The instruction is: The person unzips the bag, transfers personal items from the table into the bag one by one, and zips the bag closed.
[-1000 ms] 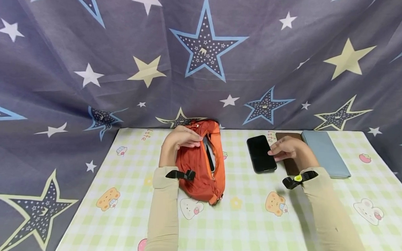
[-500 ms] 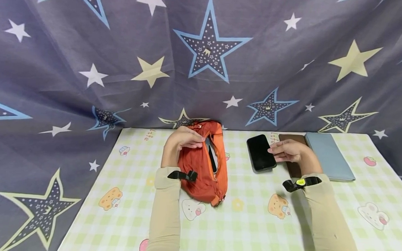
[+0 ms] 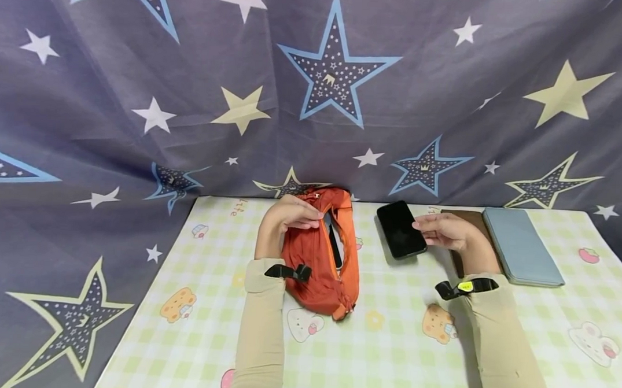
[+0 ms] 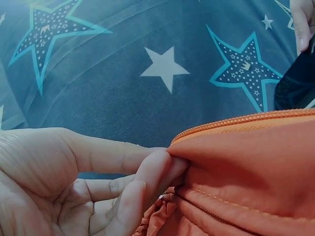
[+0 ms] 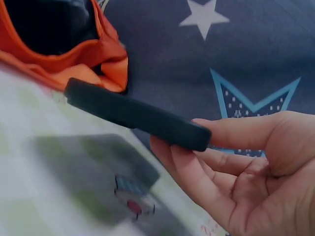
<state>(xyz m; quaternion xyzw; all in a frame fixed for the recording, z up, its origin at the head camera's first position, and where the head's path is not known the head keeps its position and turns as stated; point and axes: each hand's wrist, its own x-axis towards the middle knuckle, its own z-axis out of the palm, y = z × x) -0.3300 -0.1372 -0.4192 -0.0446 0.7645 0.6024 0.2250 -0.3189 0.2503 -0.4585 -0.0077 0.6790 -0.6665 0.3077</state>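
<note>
Partly behind right grip (image 3: 447, 230), flat brown item (image 3: 478, 218).

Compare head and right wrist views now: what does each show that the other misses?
Only head: the left hand pinching the edge of the orange bag, the flat blue item, the flat brown item, and the dark face of the phone.

Only right wrist: the phone edge-on, with a clear gap above the checked tabletop.

Both: the right hand pinching the phone, the open bag, the tabletop and the star-patterned cloth.
</note>
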